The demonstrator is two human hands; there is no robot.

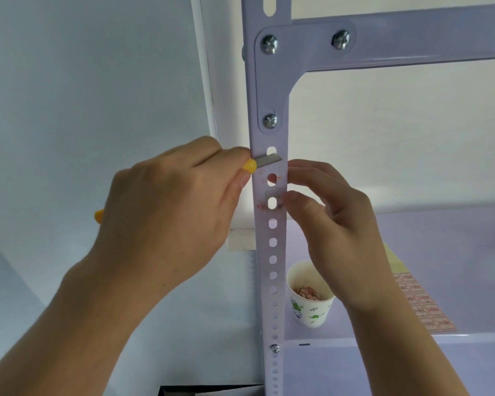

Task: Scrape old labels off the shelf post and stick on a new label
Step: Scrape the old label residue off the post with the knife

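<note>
The left hand (172,201) is wrapped tight round the yellow-handled scraper (265,162), blade laid crosswise on the shelf post (271,252), just above the torn label remnant (272,197); the post runs straight up and down, so the stroke looks to be downward along it, remnant directly below the edge; the right hand (335,221) sits at the post's right edge, fingers curled, tips beside the remnant; whether it pinches anything cannot be told; those tips lie near the blade's likely path, a risk; bare wall left of the post gives room; a paper cup (312,307) of scraps and a sheet of new labels (423,304) stand lower right.
</note>
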